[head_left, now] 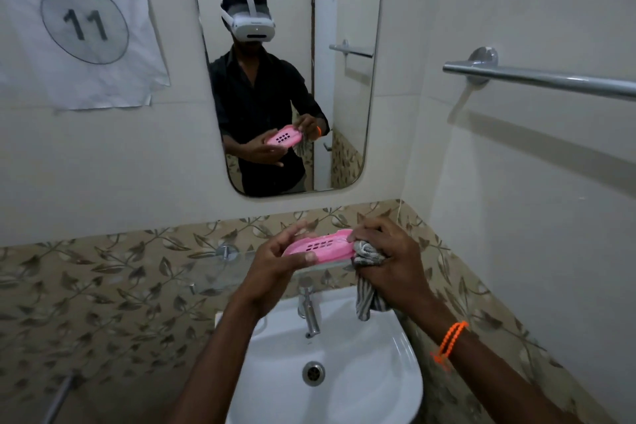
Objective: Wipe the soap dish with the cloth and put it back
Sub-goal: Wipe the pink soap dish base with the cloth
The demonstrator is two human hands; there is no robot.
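Nearest the camera, a white sink (395,385) sits below both forearms; its basin holds nothing but the metal drain (313,371) at the bottom, and a chrome tap (308,308) stands at its back edge. The right wrist wears an orange beaded band (449,342).

Above the tap, the left hand (275,267) grasps the pink soap dish (321,246) by its left end, thumb on the near rim and fingers curled behind the far rim. The dish is held in the air over the sink, roughly level and tilted slightly toward the camera, so its slotted inside shows; no soap lies in it. The right hand (392,256) is clenched around a bunched grey striped cloth (368,260), pressing it against the right end of the dish, while a loose tail of cloth hangs down toward the basin.

Just behind the hands, a glass shelf (213,272) juts from the leaf-patterned tile band. Farther back, a mirror (344,3) on the wall reflects the person holding dish and cloth. A paper sign (74,22) reading "WORKSTATION 11" hangs to its left, and a chrome towel rail (537,77) is fixed to the right wall.
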